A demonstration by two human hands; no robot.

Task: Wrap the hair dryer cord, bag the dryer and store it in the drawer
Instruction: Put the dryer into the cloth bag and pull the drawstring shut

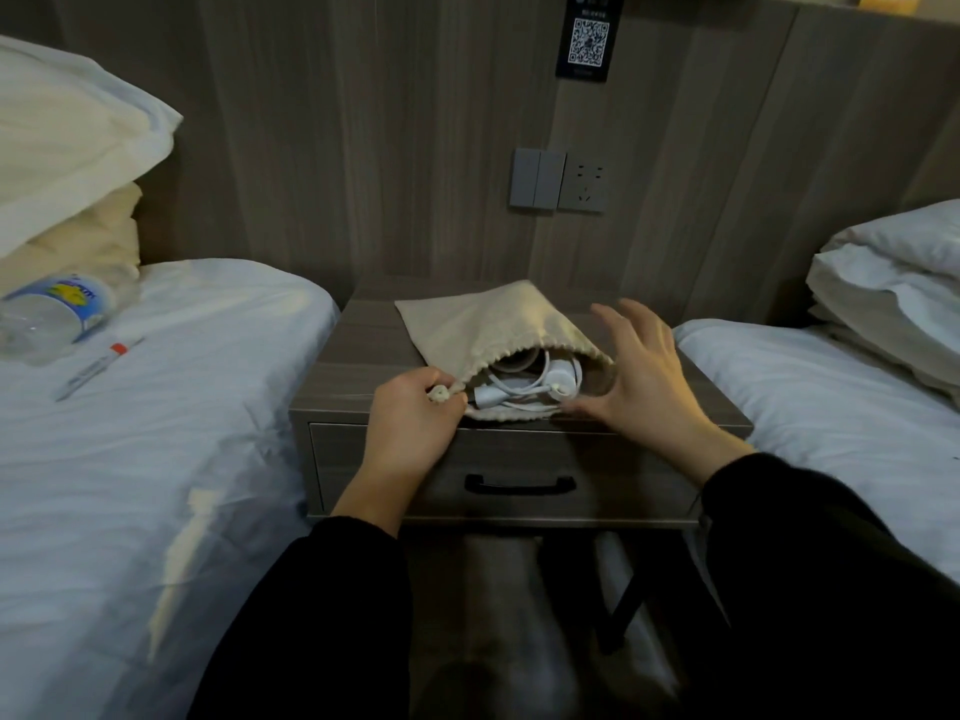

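A beige drawstring bag (483,319) lies on the grey wooden nightstand (343,366), its mouth facing me. Inside the open mouth I see the white hair dryer (563,379) with its white cord (514,394) coiled beside it. My left hand (410,423) pinches the knotted end of the drawstring (440,393) at the left corner of the bag's mouth. My right hand (644,371) hovers at the right side of the mouth, fingers spread, its thumb low near the bag's lower lip. The drawer (623,475) below, with a black handle (519,484), is closed.
A bed with white sheets (156,407) flanks the nightstand on the left, carrying a plastic water bottle (52,314) and a pen (98,366). Another white bed (831,397) is on the right. Wall switches and a socket (558,180) sit above the nightstand.
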